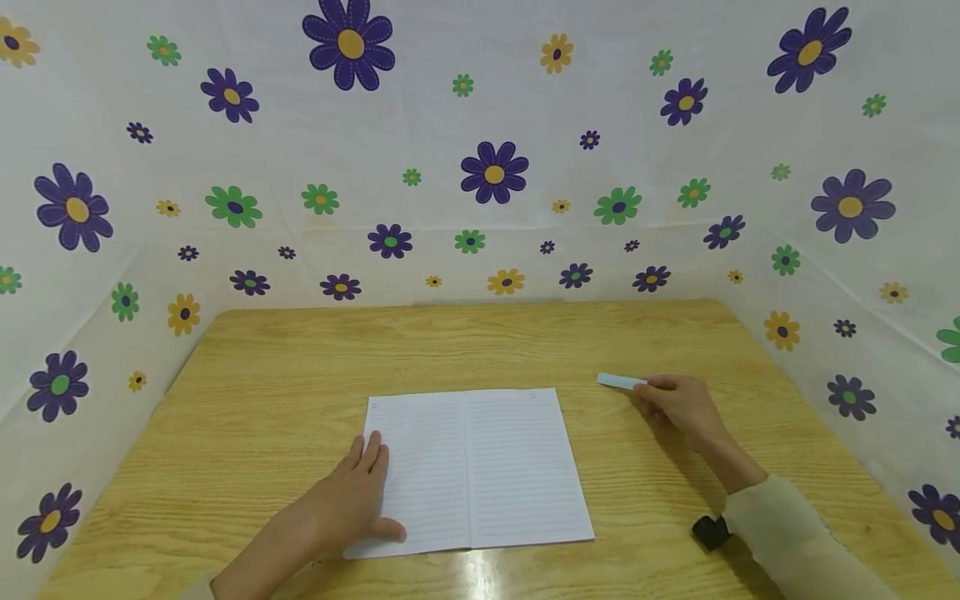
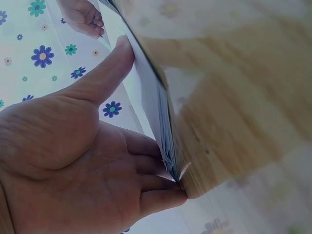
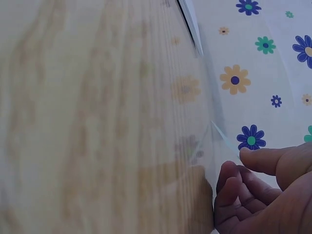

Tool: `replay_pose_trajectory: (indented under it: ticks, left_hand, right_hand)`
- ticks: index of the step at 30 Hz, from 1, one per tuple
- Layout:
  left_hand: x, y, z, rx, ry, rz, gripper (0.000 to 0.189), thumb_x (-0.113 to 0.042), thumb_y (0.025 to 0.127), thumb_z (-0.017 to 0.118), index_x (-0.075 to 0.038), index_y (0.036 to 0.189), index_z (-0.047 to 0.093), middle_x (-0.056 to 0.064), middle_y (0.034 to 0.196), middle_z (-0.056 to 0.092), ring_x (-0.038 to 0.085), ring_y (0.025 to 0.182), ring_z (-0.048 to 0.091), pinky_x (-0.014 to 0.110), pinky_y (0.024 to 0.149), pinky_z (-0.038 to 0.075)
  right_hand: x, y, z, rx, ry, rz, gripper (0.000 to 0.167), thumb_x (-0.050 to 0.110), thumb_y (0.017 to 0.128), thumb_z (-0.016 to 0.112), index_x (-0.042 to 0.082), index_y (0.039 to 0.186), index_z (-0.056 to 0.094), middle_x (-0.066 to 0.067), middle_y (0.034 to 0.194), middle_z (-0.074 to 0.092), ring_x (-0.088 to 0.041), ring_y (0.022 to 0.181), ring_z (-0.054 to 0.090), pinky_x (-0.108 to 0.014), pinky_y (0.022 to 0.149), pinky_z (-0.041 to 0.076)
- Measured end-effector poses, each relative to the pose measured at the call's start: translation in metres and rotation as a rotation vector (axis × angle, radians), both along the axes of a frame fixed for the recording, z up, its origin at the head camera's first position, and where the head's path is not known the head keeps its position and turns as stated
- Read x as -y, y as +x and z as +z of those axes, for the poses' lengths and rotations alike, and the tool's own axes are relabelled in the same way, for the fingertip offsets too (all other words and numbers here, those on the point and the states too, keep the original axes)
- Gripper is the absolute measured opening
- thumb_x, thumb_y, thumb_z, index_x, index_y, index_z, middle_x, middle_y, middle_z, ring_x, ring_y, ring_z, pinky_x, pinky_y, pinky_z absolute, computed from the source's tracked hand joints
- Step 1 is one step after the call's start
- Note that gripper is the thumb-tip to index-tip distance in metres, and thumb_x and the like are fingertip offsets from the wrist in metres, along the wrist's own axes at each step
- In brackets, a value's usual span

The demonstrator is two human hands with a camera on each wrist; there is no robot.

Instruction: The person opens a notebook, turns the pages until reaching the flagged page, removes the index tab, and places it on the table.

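Note:
An open lined notebook (image 1: 517, 467) lies on the wooden table, both pages blank apart from the ruling. My left hand (image 1: 348, 500) rests along its left edge, thumb and fingertips on the page. In the left wrist view the edges of the stacked pages (image 2: 165, 126) show beside that hand (image 2: 73, 151). To the right of the notebook, my right hand (image 1: 678, 408) pinches one end of a short, thin, pale blue strip (image 1: 619, 381) between thumb and fingers. The strip (image 3: 224, 140) appears narrow and edge-on in the right wrist view, its far end pointing left toward the notebook.
The wooden table (image 1: 300, 350) has a glossy surface. White cloth with printed flowers (image 1: 420, 125) encloses its back and both sides. Under my right forearm sits a small black object (image 1: 709, 533), partly against the sleeve.

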State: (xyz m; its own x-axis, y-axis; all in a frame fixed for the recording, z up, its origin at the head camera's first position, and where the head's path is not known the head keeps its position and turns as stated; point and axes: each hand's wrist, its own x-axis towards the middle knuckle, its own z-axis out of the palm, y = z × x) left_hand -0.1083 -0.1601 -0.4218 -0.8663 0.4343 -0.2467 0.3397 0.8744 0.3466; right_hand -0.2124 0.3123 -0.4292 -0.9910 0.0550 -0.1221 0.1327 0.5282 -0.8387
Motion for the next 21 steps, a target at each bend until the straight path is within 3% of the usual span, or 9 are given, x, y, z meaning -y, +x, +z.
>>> replay_pose_trajectory:
  ticks: [9, 21]
  left_hand:
    - [-0.0018, 0.0004, 0.0024, -0.024, 0.000, -0.020, 0.112, -0.051, 0.080, 0.083, 0.025, 0.145, 0.034, 0.048, 0.155, 0.021, 0.063, 0.146, 0.018, 0.061, 0.118, 0.027]
    - [-0.0018, 0.0003, 0.0031, -0.009, 0.014, -0.009, 0.113, -0.050, 0.079, 0.084, 0.025, 0.146, 0.033, 0.047, 0.156, 0.019, 0.062, 0.146, 0.016, 0.061, 0.118, 0.027]
  right_hand:
    - [-0.0003, 0.0035, 0.0021, 0.020, 0.019, 0.034, 0.053, 0.024, 0.103, 0.067, -0.017, 0.135, 0.057, -0.006, 0.087, 0.073, -0.012, 0.072, 0.063, -0.025, 0.059, 0.053]
    - [-0.0011, 0.0031, -0.0012, 0.008, 0.051, 0.078, 0.047, 0.016, 0.100, 0.070, -0.016, 0.132, 0.060, -0.007, 0.087, 0.071, -0.014, 0.068, 0.056, -0.027, 0.055, 0.048]
